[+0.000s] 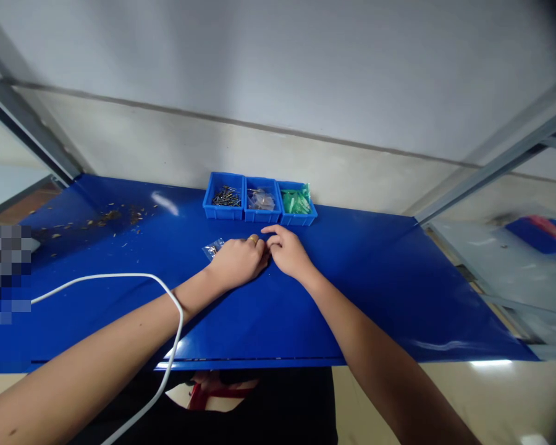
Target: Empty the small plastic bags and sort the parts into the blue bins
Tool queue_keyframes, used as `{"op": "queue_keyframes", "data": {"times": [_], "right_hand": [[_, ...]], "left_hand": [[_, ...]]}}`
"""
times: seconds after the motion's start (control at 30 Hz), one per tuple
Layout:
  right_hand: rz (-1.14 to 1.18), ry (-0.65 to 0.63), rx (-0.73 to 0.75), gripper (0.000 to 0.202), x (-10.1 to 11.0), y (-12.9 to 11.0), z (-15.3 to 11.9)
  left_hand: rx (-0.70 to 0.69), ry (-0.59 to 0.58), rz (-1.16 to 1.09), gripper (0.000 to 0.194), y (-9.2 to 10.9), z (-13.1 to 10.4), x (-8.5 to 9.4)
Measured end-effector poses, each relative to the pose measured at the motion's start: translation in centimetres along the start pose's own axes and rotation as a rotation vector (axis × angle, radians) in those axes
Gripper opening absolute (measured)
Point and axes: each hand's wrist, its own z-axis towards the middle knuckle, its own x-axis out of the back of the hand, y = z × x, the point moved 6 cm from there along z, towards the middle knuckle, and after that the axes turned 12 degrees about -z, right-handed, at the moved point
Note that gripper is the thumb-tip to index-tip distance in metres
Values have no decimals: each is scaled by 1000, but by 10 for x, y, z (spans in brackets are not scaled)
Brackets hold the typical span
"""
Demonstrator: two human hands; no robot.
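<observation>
Both hands meet over the middle of the blue table (pixel 282 321), in front of three joined blue bins. My left hand (pixel 243 261) has its fingers curled, a ring on one of them; a small clear bag (pixel 213 248) with something inside lies beside it, partly behind the hand. My right hand (pixel 285 248) touches the left fingertips, index finger stretched out and the others bent; whatever lies between the fingertips is hidden. The left bin (pixel 225 213) holds metal screw-like pieces, the middle bin (pixel 262 216) small clear bags, the right bin (pixel 299 219) green packets.
A white cable (pixel 115 275) loops over the table's left side and across my left forearm. Brown crumbs (pixel 111 216) are scattered at the back left. A wall stands behind the bins, with metal posts at both sides. Another blue bin (pixel 537 233) is at the far right.
</observation>
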Motion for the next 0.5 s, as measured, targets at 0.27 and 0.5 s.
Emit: {"op": "queue_keyframes", "data": {"times": [0.27, 0.5], "right_hand": [[156, 80, -133, 31, 8, 3, 0], [152, 139, -116, 24, 7, -2, -5]], "left_hand": [[-112, 55, 14, 33, 3, -2, 1], [-187, 75, 54, 38, 5, -3, -1]]}}
